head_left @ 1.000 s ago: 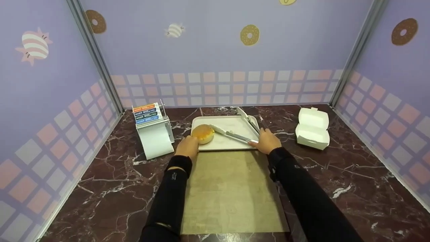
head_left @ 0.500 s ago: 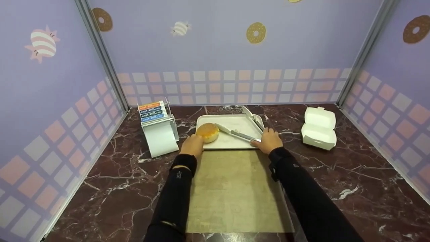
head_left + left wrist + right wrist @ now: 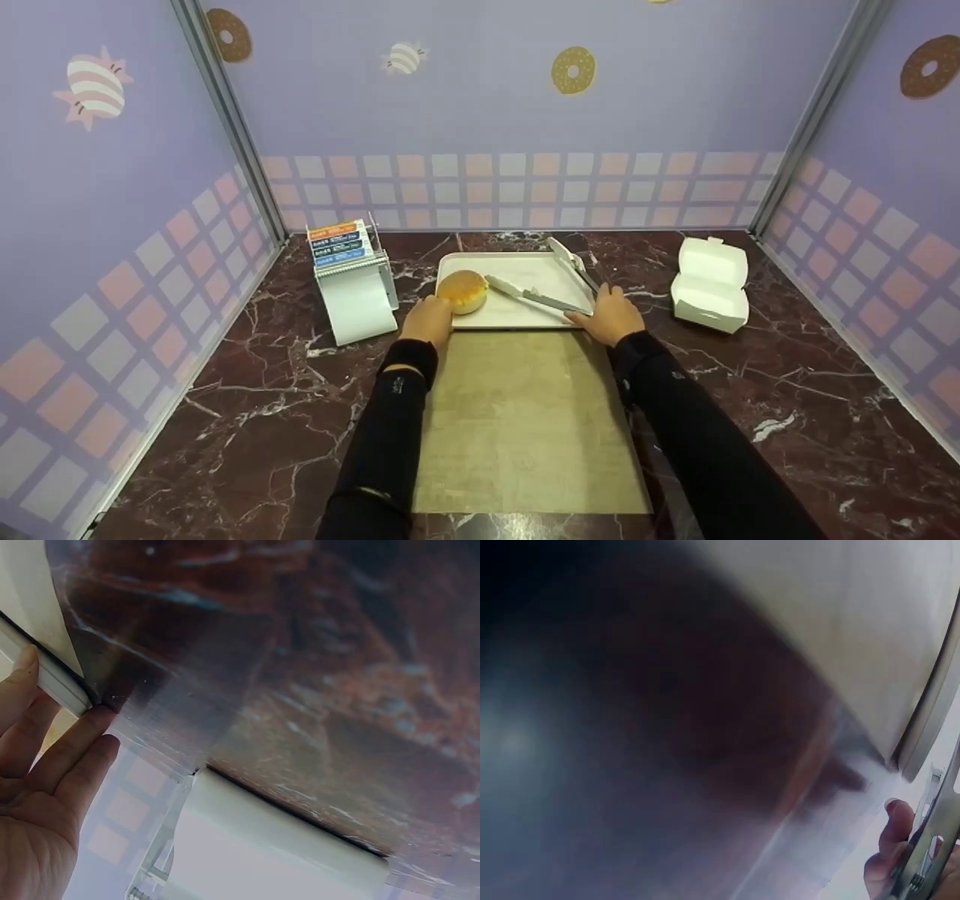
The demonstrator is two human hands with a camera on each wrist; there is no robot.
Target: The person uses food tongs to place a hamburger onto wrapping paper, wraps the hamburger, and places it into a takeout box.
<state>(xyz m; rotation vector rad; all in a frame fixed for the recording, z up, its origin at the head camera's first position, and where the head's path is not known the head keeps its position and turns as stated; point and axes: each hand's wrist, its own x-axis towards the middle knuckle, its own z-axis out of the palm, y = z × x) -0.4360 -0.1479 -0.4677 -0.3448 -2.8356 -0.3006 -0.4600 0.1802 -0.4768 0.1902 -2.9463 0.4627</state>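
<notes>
A cream rectangular tray [image 3: 502, 321] lies at the back edge of a tan mat, with a round golden bun [image 3: 463, 291] at its left end. My left hand [image 3: 428, 321] pinches the tray's near left corner; in the left wrist view the thumb [image 3: 27, 667] presses the rim and the fingers reach around the corner. My right hand [image 3: 615, 318] grips metal tongs [image 3: 553, 301] near the tray's right end. Their two arms spread wide, with one pale tip beside the bun and the other at the tray's far right corner. The right wrist view shows the tongs' slotted handle [image 3: 934, 836] against curled fingers.
A label dispenser [image 3: 343, 251] with a hanging white paper strip stands left of the tray. An opened white takeaway box [image 3: 711, 285] sits at the right. The tan mat [image 3: 529, 427] covers the dark marble table [image 3: 262, 450] in front. Patterned walls enclose the back and sides.
My right hand has shifted slightly to the right with the tongs. The left hand keeps its hold on the tray's corner, and the tray and bun stay put. The head view has shifted a little.
</notes>
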